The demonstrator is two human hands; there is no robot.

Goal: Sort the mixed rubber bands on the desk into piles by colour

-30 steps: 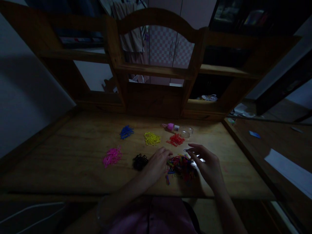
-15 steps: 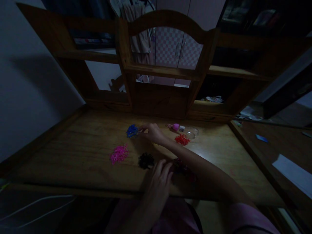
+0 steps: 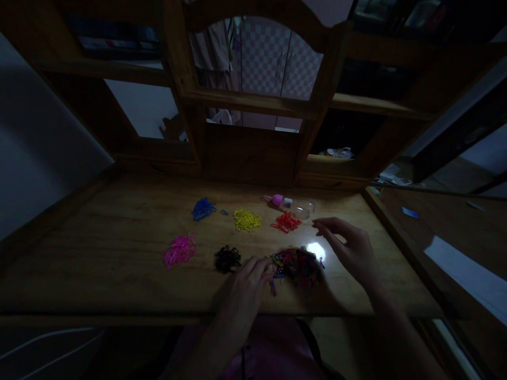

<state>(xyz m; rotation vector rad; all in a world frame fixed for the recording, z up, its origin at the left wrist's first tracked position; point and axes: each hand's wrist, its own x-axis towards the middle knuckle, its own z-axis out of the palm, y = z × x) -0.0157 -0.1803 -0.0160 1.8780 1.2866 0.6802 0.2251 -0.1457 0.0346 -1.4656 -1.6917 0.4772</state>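
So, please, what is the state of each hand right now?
Left hand: palm down, fingers by the mixed pile; grip cannot be told.
Right hand: fingertips near the red pile; whether it holds something cannot be told.

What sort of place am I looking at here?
Probably a room in a home, perhaps a bedroom: there's a wooden desk with a shelf frame at its back, what look like hanging clothes, and a checkered cupboard beyond.

A room in a home, seemingly a bedroom: a wooden desk [image 3: 99,221] carries a shelved hutch [image 3: 253,153] along its far edge, and through the arched opening show hanging clothes [image 3: 214,50] and a checkered cupboard [image 3: 261,66] with paired door handles.
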